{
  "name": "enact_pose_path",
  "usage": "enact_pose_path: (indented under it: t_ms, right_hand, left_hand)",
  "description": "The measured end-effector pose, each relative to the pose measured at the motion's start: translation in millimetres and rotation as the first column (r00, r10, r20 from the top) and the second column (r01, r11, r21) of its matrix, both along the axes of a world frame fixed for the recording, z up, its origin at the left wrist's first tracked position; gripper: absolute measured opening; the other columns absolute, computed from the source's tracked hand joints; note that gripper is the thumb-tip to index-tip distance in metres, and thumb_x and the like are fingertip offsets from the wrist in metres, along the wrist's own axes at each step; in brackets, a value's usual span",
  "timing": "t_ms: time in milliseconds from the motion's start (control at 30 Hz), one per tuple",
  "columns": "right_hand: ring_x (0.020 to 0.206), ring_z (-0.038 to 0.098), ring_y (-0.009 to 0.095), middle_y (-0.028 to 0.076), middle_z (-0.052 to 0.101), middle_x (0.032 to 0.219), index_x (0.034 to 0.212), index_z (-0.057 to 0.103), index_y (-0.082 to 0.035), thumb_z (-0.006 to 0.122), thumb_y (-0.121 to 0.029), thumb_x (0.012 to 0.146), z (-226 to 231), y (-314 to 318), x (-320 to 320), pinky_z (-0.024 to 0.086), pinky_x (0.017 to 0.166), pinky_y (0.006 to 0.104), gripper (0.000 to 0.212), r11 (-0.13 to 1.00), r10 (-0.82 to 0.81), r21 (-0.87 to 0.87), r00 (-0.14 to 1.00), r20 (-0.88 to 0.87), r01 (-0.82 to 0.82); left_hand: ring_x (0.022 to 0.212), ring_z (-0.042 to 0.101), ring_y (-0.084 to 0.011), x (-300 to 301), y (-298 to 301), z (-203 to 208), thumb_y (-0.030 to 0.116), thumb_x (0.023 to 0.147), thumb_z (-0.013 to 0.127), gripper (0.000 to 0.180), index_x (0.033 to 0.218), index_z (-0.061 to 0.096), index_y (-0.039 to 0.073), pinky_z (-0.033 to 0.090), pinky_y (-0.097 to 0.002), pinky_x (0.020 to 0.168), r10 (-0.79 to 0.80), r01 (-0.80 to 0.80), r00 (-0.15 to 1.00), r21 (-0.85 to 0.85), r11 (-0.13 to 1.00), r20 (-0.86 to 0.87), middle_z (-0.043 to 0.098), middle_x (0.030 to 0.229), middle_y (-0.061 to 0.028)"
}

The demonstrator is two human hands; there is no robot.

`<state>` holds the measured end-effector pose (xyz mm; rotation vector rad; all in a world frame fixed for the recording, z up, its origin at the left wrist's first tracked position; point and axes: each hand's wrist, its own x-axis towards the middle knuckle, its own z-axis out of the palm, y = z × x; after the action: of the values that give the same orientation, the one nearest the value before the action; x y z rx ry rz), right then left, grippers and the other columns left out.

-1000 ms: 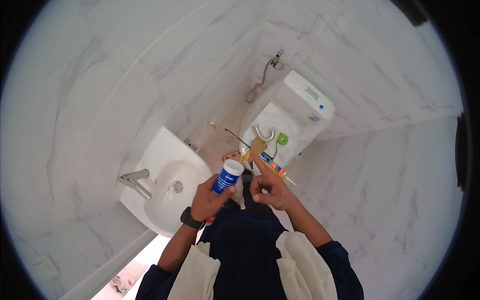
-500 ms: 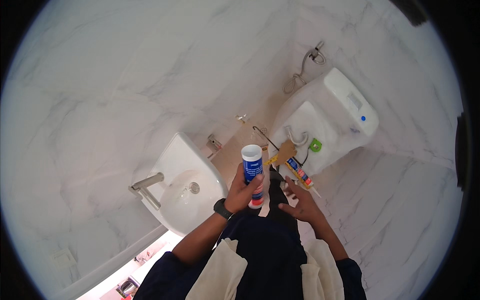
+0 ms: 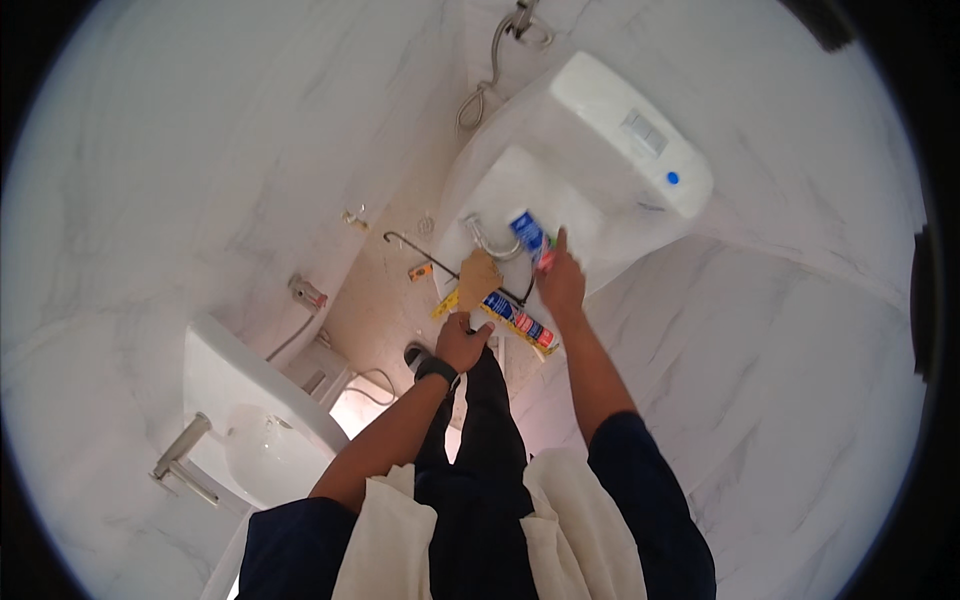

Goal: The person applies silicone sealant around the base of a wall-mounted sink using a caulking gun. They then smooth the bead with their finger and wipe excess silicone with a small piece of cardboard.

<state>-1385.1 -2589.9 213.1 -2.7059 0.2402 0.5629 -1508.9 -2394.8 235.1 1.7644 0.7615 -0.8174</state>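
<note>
My right hand (image 3: 562,282) is over the toilet lid, its fingers round a blue-and-red sealant cartridge (image 3: 527,231) with the index finger stretched out. My left hand (image 3: 462,345) is closed at the handle end of a yellow caulking gun (image 3: 445,303); its fingertips are partly hidden. Another blue-and-red cartridge (image 3: 515,318) lies in the gun, and a black hooked rod (image 3: 425,252) sticks out toward the left. A brown piece (image 3: 480,278) covers part of the gun just above my left hand. Behind the right hand, a bit of green tape measure (image 3: 552,242) shows.
The white toilet (image 3: 600,170) stands against the far wall. A white curved pipe (image 3: 490,240) lies on its lid. At the left is a washbasin (image 3: 220,410) with a metal tap (image 3: 183,455). A grey hose (image 3: 490,75) hangs on the wall, and a small orange box (image 3: 420,272) lies below.
The loose cartridge has passed from my left hand to my right and moved over the toilet lid. My left hand has gone to the caulking gun. My view has shifted closer to the toilet.
</note>
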Motion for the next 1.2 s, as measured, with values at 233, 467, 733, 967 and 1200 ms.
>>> enact_pose_path:
  t_ms: [233, 467, 733, 967, 1200]
  right_hand:
    - [0.12, 0.058, 0.036, 0.017, 0.061, 0.13, 0.158, 0.03, -0.009, 0.076, -0.018, 0.082, -60.4, -8.5, 63.0, 0.045, 0.1, 0.0518, 0.089, 0.956, 0.257, -0.174, 0.961, 0.099, -0.238]
    - [0.116, 0.054, 0.039, 0.021, 0.057, 0.127, 0.155, 0.034, -0.004, 0.075, -0.02, 0.08, -38.0, 18.6, -55.4, 0.043, 0.098, 0.052, 0.086, 0.978, 0.158, 0.116, 0.98, 0.123, -0.172]
    - [0.112, 0.055, 0.035, 0.017, 0.059, 0.121, 0.157, 0.031, -0.004, 0.081, -0.024, 0.074, -80.7, 19.3, -126.1, 0.042, 0.1, 0.0505, 0.098, 0.95, 0.313, -0.015, 0.95, 0.011, -0.313]
    - [0.105, 0.059, 0.036, 0.018, 0.062, 0.113, 0.156, 0.034, -0.002, 0.077, -0.017, 0.078, -55.3, 26.7, -106.4, 0.047, 0.093, 0.0487, 0.09, 0.976, 0.081, 0.179, 0.972, 0.222, -0.122]
    - [0.076, 0.066, 0.032, 0.017, 0.066, 0.091, 0.15, 0.049, -0.014, 0.068, -0.011, 0.089, -19.0, 30.1, -65.9, 0.054, 0.069, 0.0419, 0.065, 0.869, 0.081, 0.477, 0.99, 0.119, -0.129]
  left_hand:
    - [0.11, 0.062, -0.0384, -23.1, -3.2, -50.8, 0.032, 0.081, 0.08, 0.058, 0.125, 0.056, 0.003, 0.051, -0.0473, 0.097, -0.241, 0.235, 0.97, 0.386, 0.892, -0.035, 0.061, 0.117, -0.0202]
    - [0.117, 0.061, -0.0387, 15.5, 1.8, -87.5, 0.027, 0.079, 0.082, 0.072, 0.139, 0.046, 0.007, 0.053, -0.0491, 0.096, -0.315, 0.299, 0.949, 0.381, 0.875, -0.021, 0.059, 0.127, -0.0198]
    - [0.107, 0.065, -0.0365, 27.1, 19.9, -102.6, 0.018, 0.079, 0.075, 0.055, 0.13, 0.056, 0.01, 0.055, -0.0474, 0.092, -0.274, 0.226, 0.957, 0.353, 0.908, 0.092, 0.062, 0.122, -0.0178]
    - [0.104, 0.066, -0.0358, 70.6, 27.8, -88.8, 0.012, 0.074, 0.078, 0.053, 0.123, 0.058, 0.006, 0.054, -0.0452, 0.09, -0.459, 0.282, 0.82, 0.457, 0.843, 0.342, 0.067, 0.11, -0.0184]
    - [0.099, 0.071, -0.021, 106.2, 21.5, -74.4, 0.008, 0.074, 0.086, 0.06, 0.126, 0.057, 0.003, 0.058, -0.0345, 0.084, -0.241, 0.258, 0.966, -0.276, 0.926, 0.096, 0.071, 0.11, -0.0123]
